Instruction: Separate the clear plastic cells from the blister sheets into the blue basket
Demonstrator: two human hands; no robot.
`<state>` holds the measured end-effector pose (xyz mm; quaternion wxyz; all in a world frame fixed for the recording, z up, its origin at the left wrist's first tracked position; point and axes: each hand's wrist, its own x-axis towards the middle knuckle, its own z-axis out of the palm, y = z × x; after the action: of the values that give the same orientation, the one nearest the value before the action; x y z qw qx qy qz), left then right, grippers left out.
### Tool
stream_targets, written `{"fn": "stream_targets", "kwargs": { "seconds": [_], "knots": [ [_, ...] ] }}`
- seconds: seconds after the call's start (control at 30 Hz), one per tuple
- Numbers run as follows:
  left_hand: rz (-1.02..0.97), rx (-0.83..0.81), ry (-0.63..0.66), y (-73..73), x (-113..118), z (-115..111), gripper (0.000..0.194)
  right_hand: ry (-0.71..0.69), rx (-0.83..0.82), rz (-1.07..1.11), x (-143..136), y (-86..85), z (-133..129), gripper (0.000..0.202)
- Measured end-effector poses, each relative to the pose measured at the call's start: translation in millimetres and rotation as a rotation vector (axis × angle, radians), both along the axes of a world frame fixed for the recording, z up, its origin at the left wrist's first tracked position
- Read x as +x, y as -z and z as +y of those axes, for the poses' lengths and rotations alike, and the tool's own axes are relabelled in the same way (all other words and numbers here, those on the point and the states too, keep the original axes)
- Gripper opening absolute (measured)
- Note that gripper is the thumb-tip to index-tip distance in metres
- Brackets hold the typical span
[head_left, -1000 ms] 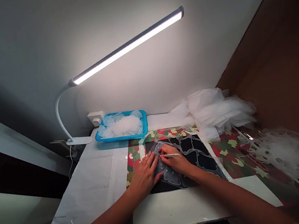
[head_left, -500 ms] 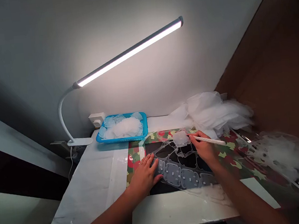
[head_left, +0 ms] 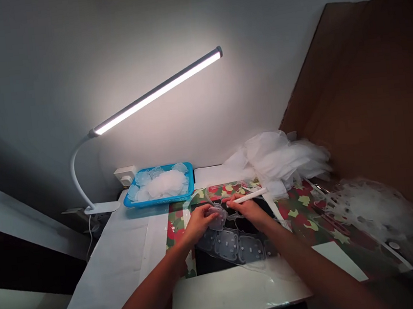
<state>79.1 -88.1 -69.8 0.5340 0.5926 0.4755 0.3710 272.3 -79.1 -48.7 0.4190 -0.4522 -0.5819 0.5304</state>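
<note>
My left hand (head_left: 199,223) pinches a translucent rounded pad (head_left: 217,218) between thumb and fingers, raised at the far left of the work area. In my right hand (head_left: 247,209) is a white pen-like tool (head_left: 253,195), its handle pointing up to the right; its tip is near the pad and too small to make out. Below the hands, a clear molded sheet (head_left: 227,245) with a row of squarish, nubbed pads lies on a black surface (head_left: 211,267). Thin clear webbing with open gaps stretches between the two hands.
A blue tray (head_left: 159,200) of translucent pads stands at the back left. White thin sheets (head_left: 281,159) are heaped behind, and clear webbed scraps (head_left: 375,215) lie right. A lamp (head_left: 159,91) hangs above; a cardboard panel (head_left: 366,93) rises at right.
My left hand has come off the sheet and now grips a pad. My right hand has moved left with the tool, closer to my left hand. The camera view has shifted slightly.
</note>
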Motion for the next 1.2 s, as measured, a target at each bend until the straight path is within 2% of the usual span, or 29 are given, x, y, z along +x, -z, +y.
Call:
{"fn": "stream_targets", "kwargs": {
  "seconds": [0.07, 0.17, 0.4, 0.53, 0.6, 0.8, 0.87, 0.97, 1.07, 1.13, 1.2],
  "knots": [
    [0.101, 0.101, -0.021, -1.6, 1, -3, 0.027, -0.053, -0.073, 0.033, 1, 3.2, 9, 0.036],
    [0.233, 0.211, -0.063, -1.5, 2, -6, 0.022, -0.092, -0.099, 0.063, -3, 4.6, 12, 0.039],
    [0.341, 0.314, -0.129, 10.0, 6, -9, 0.022, -0.101, 0.0, -0.055, -10, 14.8, 15, 0.032],
    [0.195, 0.305, -0.21, 15.3, 5, -11, 0.03, 0.104, 0.123, -0.249, -7, 27.1, 36, 0.028],
    [0.102, 0.274, -0.249, 16.5, 2, -10, 0.033, 0.154, 0.141, -0.282, -8, 30.0, 48, 0.028],
    [-0.156, 0.133, -0.226, 17.1, -3, -7, 0.038, 0.014, 0.15, -0.276, -11, 19.7, 63, 0.029],
    [-0.163, 0.127, -0.218, 17.8, -3, -6, 0.039, 0.036, 0.16, -0.266, -1, 14.7, 59, 0.029],
    [0.021, 0.191, -0.213, 19.5, -5, -2, 0.039, 0.1, 0.126, -0.173, 29, 12.9, 43, 0.031],
    [0.266, 0.266, -0.222, 19.4, -13, 9, 0.036, 0.071, -0.041, -0.038, 66, 18.5, 17, 0.035],
    [0.338, 0.278, -0.238, 17.3, -18, 20, 0.029, 0.033, -0.145, 0.015, 85, 23.6, 2, 0.038],
    [0.412, 0.295, -0.25, 13.6, -21, 31, 0.021, 0.048, -0.171, 0.053, 97, 27.3, -5, 0.041]
  ]
}}
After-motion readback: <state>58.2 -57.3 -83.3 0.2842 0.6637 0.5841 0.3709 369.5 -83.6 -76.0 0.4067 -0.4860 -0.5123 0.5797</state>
